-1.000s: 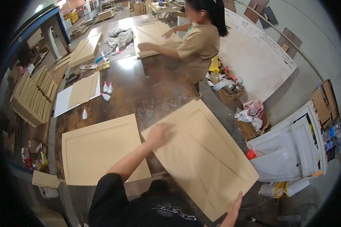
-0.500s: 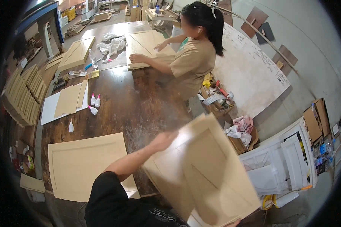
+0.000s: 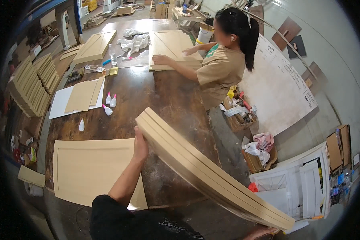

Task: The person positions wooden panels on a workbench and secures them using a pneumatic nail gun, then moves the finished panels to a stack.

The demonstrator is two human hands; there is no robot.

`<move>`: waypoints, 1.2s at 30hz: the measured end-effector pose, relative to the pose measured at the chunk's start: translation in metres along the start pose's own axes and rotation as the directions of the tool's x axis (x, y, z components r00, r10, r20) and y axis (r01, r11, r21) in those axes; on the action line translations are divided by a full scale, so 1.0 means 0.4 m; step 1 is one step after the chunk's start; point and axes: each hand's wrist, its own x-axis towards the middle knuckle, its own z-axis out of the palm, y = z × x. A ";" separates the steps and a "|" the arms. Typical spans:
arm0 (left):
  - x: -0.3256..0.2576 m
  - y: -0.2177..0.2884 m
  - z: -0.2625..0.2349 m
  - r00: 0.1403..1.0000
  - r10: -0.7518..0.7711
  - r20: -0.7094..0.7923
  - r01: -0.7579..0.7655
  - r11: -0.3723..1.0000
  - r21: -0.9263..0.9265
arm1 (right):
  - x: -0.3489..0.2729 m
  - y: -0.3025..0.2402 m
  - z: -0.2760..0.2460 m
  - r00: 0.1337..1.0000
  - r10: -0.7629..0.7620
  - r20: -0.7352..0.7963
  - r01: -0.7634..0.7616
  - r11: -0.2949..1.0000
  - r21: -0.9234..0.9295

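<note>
A thick pale wooden cabinet door panel (image 3: 212, 172) is tilted on edge before me, its long grooved side facing up. My left hand (image 3: 140, 145) is closed on its far left end. At the near right end, my right hand (image 3: 262, 231) grips the lower corner, mostly hidden by the panel and the picture's edge. Left of it, a similar pale panel (image 3: 96, 170) with a recessed border lies flat on the dark wooden table (image 3: 148, 96), partly behind my left forearm.
Small white glue bottles (image 3: 108, 110) stand and lie near thin boards (image 3: 81, 96). Across the table a co-worker (image 3: 224, 72) rests both hands on stacked panels (image 3: 172, 44). Boxes of tools (image 3: 240, 116) and rags (image 3: 262, 148) stand at the right, by white panels (image 3: 304, 180).
The panel in my hands has turned from showing its broad face to standing edge-on. My left hand has moved left and lower with its end. The view has shifted slightly.
</note>
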 end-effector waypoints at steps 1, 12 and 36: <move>-0.018 0.025 -0.001 1.000 -0.006 0.021 0.007 0.999 -0.054 | 0.001 -0.001 0.010 1.000 -0.003 0.017 0.003 1.000 -0.001; 0.027 -0.100 -0.039 0.995 -0.083 0.046 0.091 0.974 -0.208 | -0.063 -0.053 0.028 0.985 -0.049 0.167 0.046 0.999 0.023; -1.096 0.278 -0.553 0.828 0.032 -0.560 0.144 0.953 0.267 | -0.298 -0.267 -0.212 0.504 -0.416 0.757 0.200 0.909 0.366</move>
